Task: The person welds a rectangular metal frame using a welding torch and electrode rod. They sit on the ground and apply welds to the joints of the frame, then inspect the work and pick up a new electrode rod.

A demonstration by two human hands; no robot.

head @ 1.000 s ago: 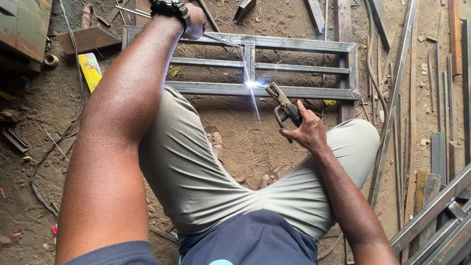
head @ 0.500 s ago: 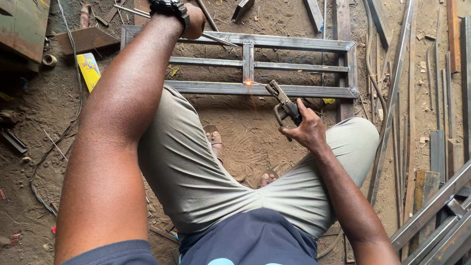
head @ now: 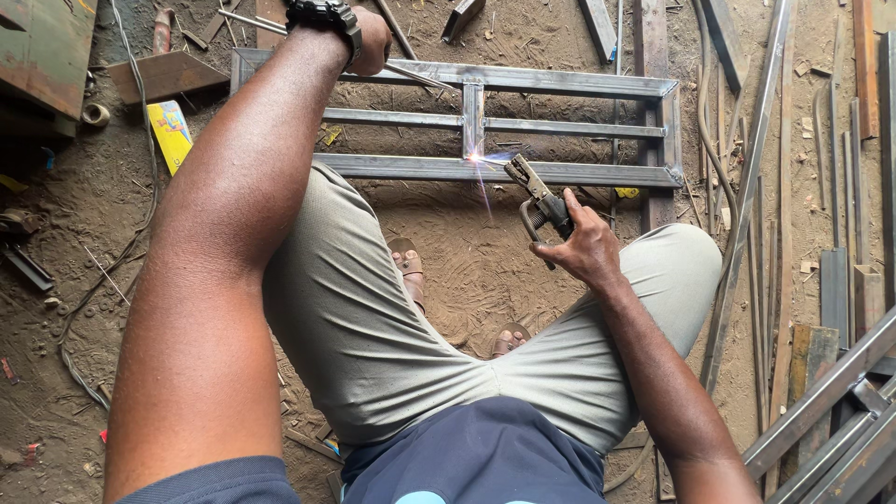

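Two hands are at work in our single head view, and both meet the same grey steel frame (head: pixel 560 173) lying flat on the dirt floor (head: pixel 448 271) at about twelve o'clock from our knees.

Our right hand (head: pixel 583 247), at two o'clock, is clenched around the handles of an electrode holder (head: pixel 537 196). We hold it tilted so its nose points toward eleven o'clock, which puts the tip at the joint where the short upright bar meets the near rail; a bright spark (head: pixel 481 159) with a thin streak below it shows there. Keeping the holder angled and the fist back likely keeps the fingers away from the heat.

Our left hand (head: pixel 369 42), wearing a dark wristwatch (head: pixel 322 14), reaches to the frame's far rail at eleven o'clock and seems to press on it, probably to steady the frame. Only the back of the fist shows, so we cannot tell whether it grips the rail or anything else.

We crouch over the work, sandalled feet (head: pixel 411 271) tucked between the knees. The electrode itself is too thin and glare-washed to make out. A yellow packet (head: pixel 171 135) lies at ten o'clock, and loose steel bars (head: pixel 840 280) at three o'clock run out of view.
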